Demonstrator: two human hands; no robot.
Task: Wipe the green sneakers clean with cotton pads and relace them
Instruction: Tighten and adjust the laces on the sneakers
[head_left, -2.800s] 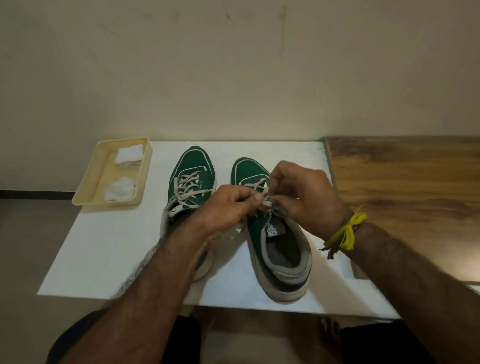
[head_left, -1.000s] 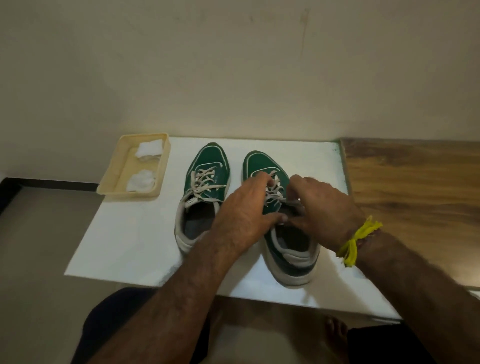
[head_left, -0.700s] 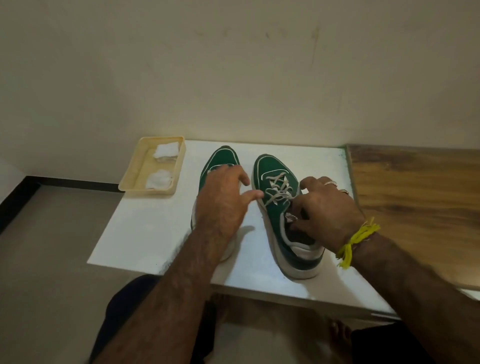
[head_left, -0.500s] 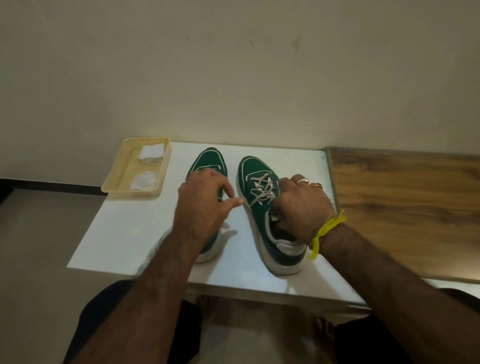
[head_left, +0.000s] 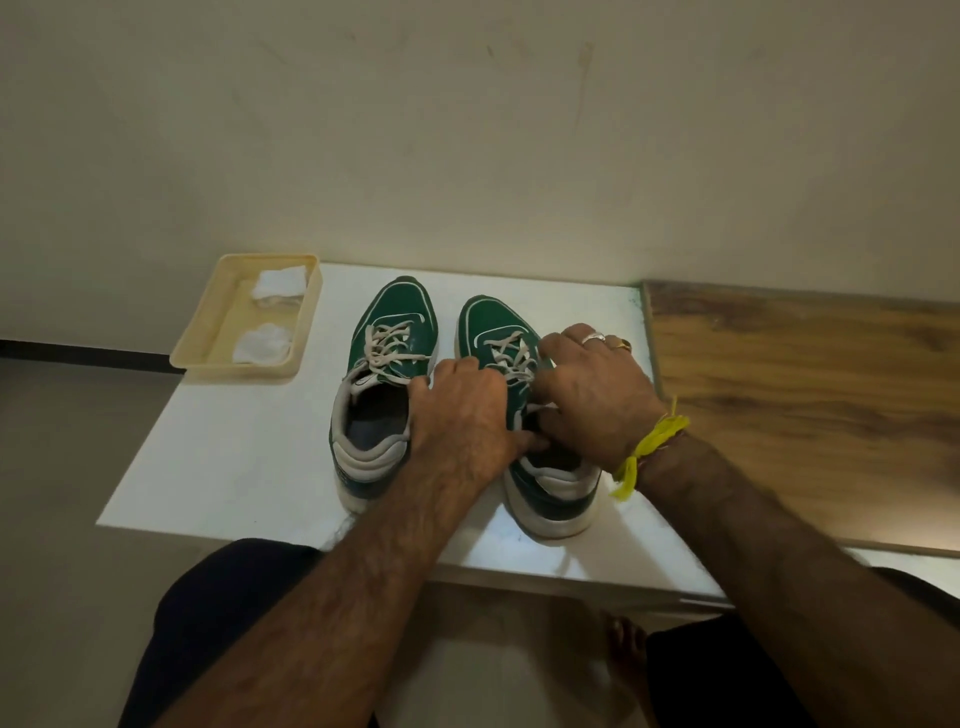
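Both hands meet over the right green suede sneaker (head_left: 511, 358) on a white tabletop (head_left: 234, 457): the left hand (head_left: 470, 415) and right hand (head_left: 592, 400) curl around its collar and flat laces. Left of them sit the laced left sneaker (head_left: 387, 374) and a beige tray (head_left: 208, 332) holding fluffy cotton pads (head_left: 262, 343).

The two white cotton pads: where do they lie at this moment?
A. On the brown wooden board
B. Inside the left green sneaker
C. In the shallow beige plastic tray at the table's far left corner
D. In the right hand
C. Both white cotton pads lie inside the shallow beige plastic tray, left of the two green sneakers and apart from them.
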